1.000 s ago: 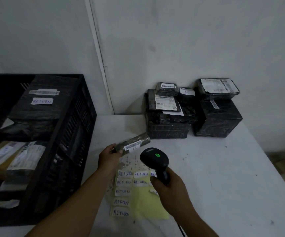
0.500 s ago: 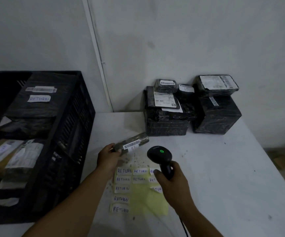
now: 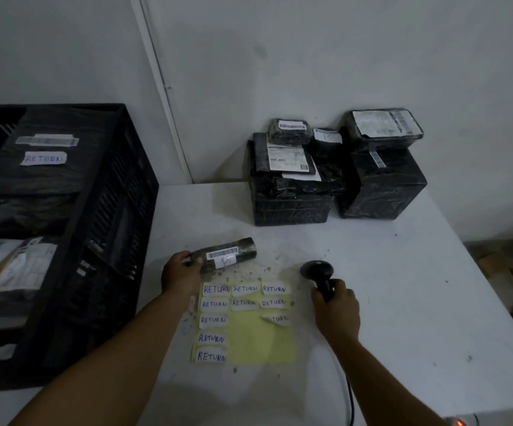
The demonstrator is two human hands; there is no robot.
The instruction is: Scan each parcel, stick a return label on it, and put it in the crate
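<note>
Crate (image 3: 119, 229) runs off the left edge, so its far side's gone. Scanner (image 3: 318, 270) handle's buried in the right hand (image 3: 336, 305). Parcel label (image 3: 286, 156) print's way too tiny to read.

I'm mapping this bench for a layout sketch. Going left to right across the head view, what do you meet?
Black crate → left hand holding the small parcel → sheet of RETURN labels → scanner in the right hand.

left arm: bare forearm reaching in from the table's near edge toward its middle | left hand (image 3: 181, 273): fingers and thumb curled round one end of a small parcel (image 3: 229, 256) | right arm: bare, angled in from the near right corner | right hand (image 3: 336, 305): wrapped round the scanner (image 3: 318, 272) handle, knuckles up
</note>
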